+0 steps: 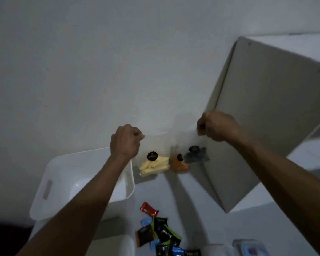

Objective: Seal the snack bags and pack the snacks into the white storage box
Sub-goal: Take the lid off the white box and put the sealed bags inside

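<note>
Fingertips point(137, 134) curled under (grip hidden), blurred

A single wide-angle view looks forward and down from the person's head, close above the work. Both forearms run up into the picture from its bottom corners, the left hand point(125, 140) and right hand point(217, 125) meeting near the middle. The view faces a plain wall point(100, 61) that fills the upper half; the white tabletop point(201, 209) takes the lower part. The lens bends straight edges, so the white storage box point(50, 183) at lower left and an open cabinet door point(266, 117) at right lean outward. The picture is dim and soft.
</note>
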A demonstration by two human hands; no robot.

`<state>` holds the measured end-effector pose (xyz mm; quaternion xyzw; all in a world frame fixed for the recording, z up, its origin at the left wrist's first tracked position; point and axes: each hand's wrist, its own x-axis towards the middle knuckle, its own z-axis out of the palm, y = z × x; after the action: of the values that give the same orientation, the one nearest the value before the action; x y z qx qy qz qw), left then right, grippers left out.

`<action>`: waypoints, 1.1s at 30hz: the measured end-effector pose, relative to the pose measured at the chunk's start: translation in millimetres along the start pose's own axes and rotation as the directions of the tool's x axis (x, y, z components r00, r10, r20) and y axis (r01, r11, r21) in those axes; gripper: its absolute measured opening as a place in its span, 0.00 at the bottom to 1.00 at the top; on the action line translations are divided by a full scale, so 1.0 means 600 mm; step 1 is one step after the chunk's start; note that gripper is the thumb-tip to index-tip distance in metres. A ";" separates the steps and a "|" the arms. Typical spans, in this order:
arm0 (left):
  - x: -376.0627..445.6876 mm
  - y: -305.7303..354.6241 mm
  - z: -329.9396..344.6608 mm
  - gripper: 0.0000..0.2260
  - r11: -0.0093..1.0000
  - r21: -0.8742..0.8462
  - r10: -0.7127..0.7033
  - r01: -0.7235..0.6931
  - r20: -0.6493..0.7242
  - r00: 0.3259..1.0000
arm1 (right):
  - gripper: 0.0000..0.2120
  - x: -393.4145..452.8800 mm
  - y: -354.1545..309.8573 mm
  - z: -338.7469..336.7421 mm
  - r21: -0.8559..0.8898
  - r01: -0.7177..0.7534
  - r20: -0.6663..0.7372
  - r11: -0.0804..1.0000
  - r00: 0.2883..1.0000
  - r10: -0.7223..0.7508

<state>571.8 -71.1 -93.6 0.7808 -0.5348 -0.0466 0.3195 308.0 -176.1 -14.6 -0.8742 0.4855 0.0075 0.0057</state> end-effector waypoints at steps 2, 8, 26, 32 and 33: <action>-0.005 -0.018 -0.061 0.07 1.000 -0.009 0.027 -0.028 -0.030 0.999 | 0.04 -0.031 -0.036 -0.049 -0.032 0.000 -0.064 1.000 0.998 -0.002; -0.044 -0.101 -0.228 0.06 0.999 0.027 0.049 -0.046 -0.117 0.992 | 0.03 -0.101 -0.174 -0.144 -0.020 0.052 -0.160 0.998 0.986 -0.055; -0.018 -0.260 -0.231 0.07 0.993 0.079 -0.084 0.085 -0.012 0.996 | 0.05 -0.033 -0.454 0.010 0.122 0.220 -0.173 0.968 0.965 -0.198; 0.007 -0.287 -0.144 0.07 0.985 0.084 -0.153 0.149 0.041 0.987 | 0.07 0.028 -0.452 0.143 0.203 0.145 -0.161 0.968 0.980 -0.113; 0.009 -0.291 -0.129 0.07 0.984 0.092 -0.157 0.152 0.050 0.986 | 0.07 0.038 -0.450 0.163 0.209 0.134 -0.167 0.969 0.981 -0.099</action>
<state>746.6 -2.2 -126.6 0.8317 -0.4830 -0.0699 0.2647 548.3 -51.2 -112.2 -0.8932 0.4299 -0.1148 0.0648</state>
